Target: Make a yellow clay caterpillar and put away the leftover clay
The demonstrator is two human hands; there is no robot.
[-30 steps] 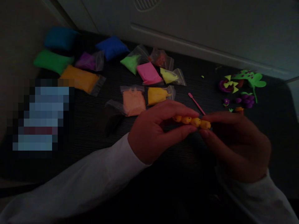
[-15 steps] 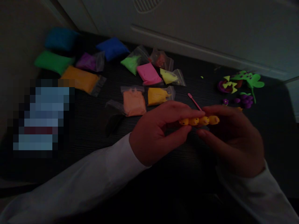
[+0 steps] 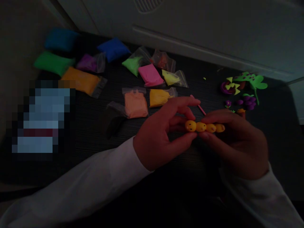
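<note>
- Four balls make up the yellow clay chain (image 3: 204, 127), held level between your hands, mid-counter and toward the near edge; dark dots show on them.
- Change: your left index finger has lifted off the top of the chain and now points far and right. The chain has rolled, so the dots on the left end ball face up more.
- Your left hand (image 3: 158, 139) pinches the left end ball; the left fingers (image 3: 191, 135) are closed under it, with the index finger open above.
- Your right hand (image 3: 237, 145) wraps the right part of the chain; the right fingers (image 3: 218, 115) lie over it, with the thumb below.
- Pink plastic clay tool (image 3: 201, 109) lies on the counter (image 3: 83, 117) just beyond the hands, close to your left index fingertip, not touching as far as I can tell.
- Orange clay bag (image 3: 135, 103) and yellow clay bag (image 3: 159, 97) sit left and far of the hands; nothing lies between them and the chain.
- More clay packs are spread farther off, including a pink clay bag (image 3: 150, 75) and a blue clay pack (image 3: 113, 49).
- Purple clay grapes (image 3: 247, 103) and a green clay leaf (image 3: 255, 80) sit far right.
- Blurred object (image 3: 40, 120) at left: cannot tell what it is.
</note>
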